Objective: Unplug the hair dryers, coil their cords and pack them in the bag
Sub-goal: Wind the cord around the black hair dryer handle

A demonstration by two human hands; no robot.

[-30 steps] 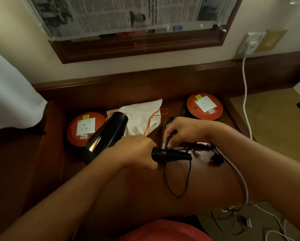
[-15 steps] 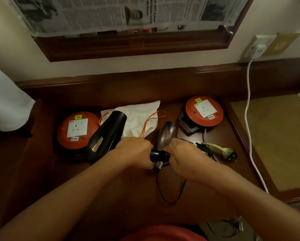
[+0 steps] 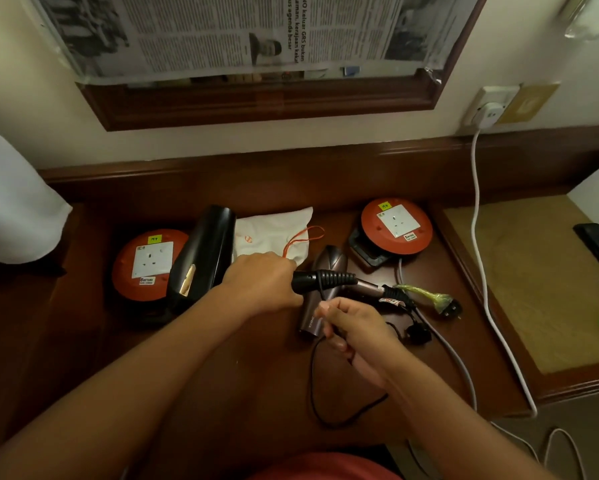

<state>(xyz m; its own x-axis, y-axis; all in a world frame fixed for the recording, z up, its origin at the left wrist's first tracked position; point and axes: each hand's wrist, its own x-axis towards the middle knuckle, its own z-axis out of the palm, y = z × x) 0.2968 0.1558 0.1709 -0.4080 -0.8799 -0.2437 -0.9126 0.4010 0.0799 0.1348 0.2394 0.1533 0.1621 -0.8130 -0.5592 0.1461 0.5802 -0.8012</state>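
Note:
My left hand (image 3: 261, 284) grips the handle of a black hair dryer (image 3: 202, 254), whose barrel points away to the upper left. Its ribbed cord end (image 3: 326, 279) sticks out to the right of my fist. My right hand (image 3: 355, 332) pinches the thin black cord (image 3: 317, 386), which loops down over the desk. A brown hair dryer (image 3: 320, 289) lies on the desk under the cord end, its plug (image 3: 418, 332) loose beside my right hand. A white drawstring bag (image 3: 274, 232) with an orange string lies flat behind my hands.
Two orange extension reels (image 3: 145, 263) (image 3: 397, 225) sit left and right on the dark wooden desk (image 3: 83, 358). A green-wrapped plug (image 3: 443, 303) and a grey cable (image 3: 447, 344) lie at the right. A white charger cable (image 3: 478, 237) hangs from the wall socket (image 3: 490, 105).
My right hand has come off the dryer's cord end and moved down and toward me, drawing the black cord with it. The left hand keeps its grip on the handle.

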